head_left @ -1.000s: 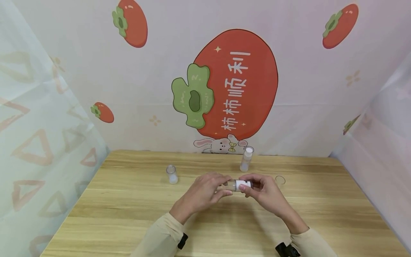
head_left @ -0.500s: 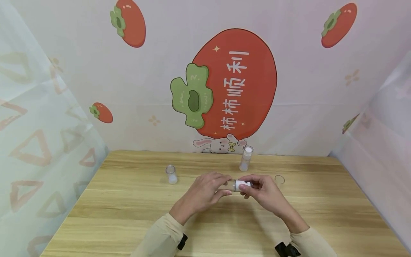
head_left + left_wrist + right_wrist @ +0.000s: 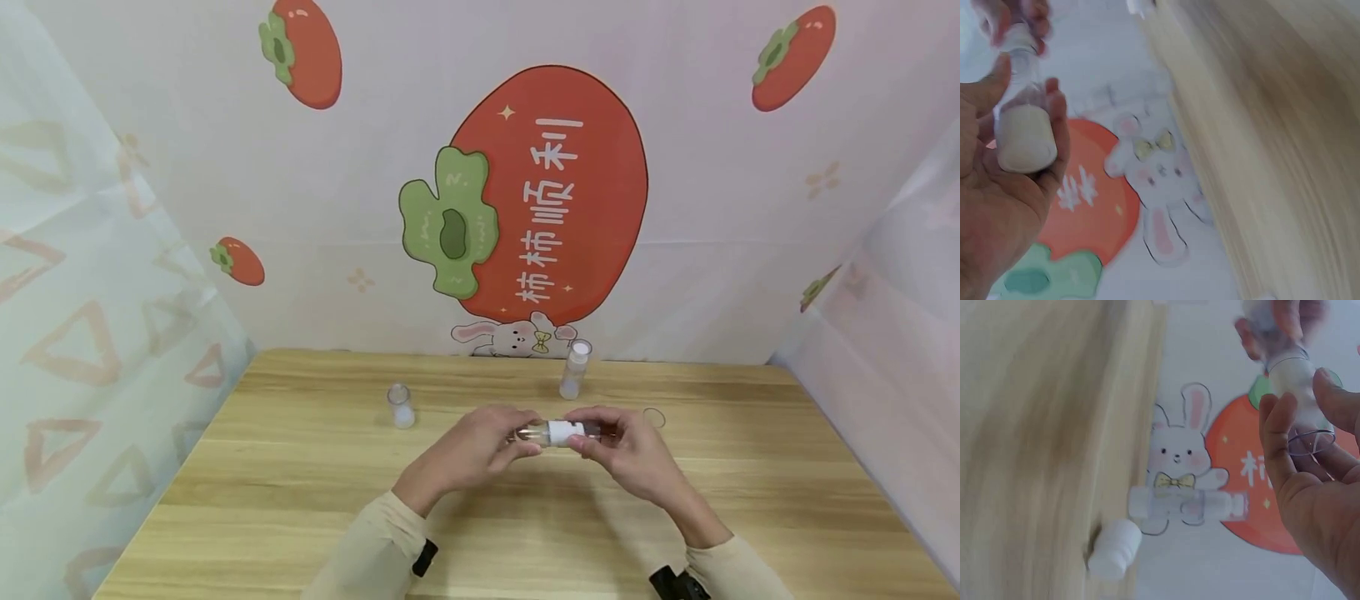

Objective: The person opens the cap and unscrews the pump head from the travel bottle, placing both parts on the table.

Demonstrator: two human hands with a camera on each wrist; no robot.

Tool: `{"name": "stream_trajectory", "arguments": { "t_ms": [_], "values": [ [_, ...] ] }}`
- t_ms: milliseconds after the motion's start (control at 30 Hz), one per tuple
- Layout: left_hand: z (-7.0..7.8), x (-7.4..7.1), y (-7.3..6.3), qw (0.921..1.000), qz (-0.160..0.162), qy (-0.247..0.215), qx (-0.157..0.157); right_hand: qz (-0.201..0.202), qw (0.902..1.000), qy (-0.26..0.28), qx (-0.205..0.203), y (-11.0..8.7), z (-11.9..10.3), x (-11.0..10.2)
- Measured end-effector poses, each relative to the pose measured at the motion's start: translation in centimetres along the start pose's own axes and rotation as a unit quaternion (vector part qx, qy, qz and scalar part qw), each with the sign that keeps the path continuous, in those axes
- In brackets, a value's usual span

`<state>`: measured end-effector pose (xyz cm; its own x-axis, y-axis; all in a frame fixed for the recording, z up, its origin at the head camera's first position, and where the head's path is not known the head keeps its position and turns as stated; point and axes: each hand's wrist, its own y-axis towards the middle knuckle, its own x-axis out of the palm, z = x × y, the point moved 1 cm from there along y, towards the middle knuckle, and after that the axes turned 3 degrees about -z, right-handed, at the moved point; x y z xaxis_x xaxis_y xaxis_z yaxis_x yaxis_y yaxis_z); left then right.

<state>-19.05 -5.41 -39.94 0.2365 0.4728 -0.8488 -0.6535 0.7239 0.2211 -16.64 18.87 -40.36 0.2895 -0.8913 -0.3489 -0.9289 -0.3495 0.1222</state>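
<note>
Wood-grain table [image 3: 285, 492]; on it: upright bottle [image 3: 575, 372], small clear container [image 3: 402, 408] leftward, thin ring [image 3: 663, 418] rightward, white piece [image 3: 1114, 550].

Cream long sleeves [image 3: 367, 546], creased; black strap [image 3: 425, 558] on each, right one bulkier.

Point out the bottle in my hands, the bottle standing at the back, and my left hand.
Held bottle [image 3: 562, 433]: head view, on its white middle part.
Back bottle [image 3: 574, 373]: head view, about midway up its side.
Left hand [image 3: 480, 443]: head view, on the back of the hand.
</note>
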Motion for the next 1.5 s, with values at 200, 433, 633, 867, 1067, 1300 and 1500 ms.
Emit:
{"name": "stream_trajectory", "arguments": {
  "t_ms": [200,433,633,867,1067,1300,1500],
  "values": [
    [-0.8,-0.7,-0.9,0.9989,0.008,-0.042,-0.021,0.027,0.9995,0.015,0.007,-0.6,0.1,-1.5],
    [-0.7,-0.7,-0.8,0.9989,-0.003,-0.037,-0.029,0.002,0.9997,0.020,0.015,-0.4,0.3,-1.2],
    [-0.7,-0.6,-0.9,0.9981,-0.001,-0.044,-0.044,0.009,0.9997,0.014,0.018,-0.5,0.5,-1.3],
    [-1.0,-0.5,-1.0,0.9962,0.018,-0.048,-0.071,0.022,0.9989,-0.017,0.038,-0.7,0.4,-2.1],
    [-1.2,-0.3,-1.0,0.9947,0.034,-0.058,-0.078,0.045,0.9973,-0.047,0.034,-0.8,0.7,-2.9],
    [-1.2,0.0,-1.1,0.9938,0.033,-0.068,-0.082,0.053,0.9878,-0.145,0.021,-0.2,1.9,-2.6],
    [-1.3,0.0,-1.2,0.9940,0.038,-0.069,-0.076,0.054,0.9705,-0.235,0.007,0.9,2.6,-1.8]
  ]
}}
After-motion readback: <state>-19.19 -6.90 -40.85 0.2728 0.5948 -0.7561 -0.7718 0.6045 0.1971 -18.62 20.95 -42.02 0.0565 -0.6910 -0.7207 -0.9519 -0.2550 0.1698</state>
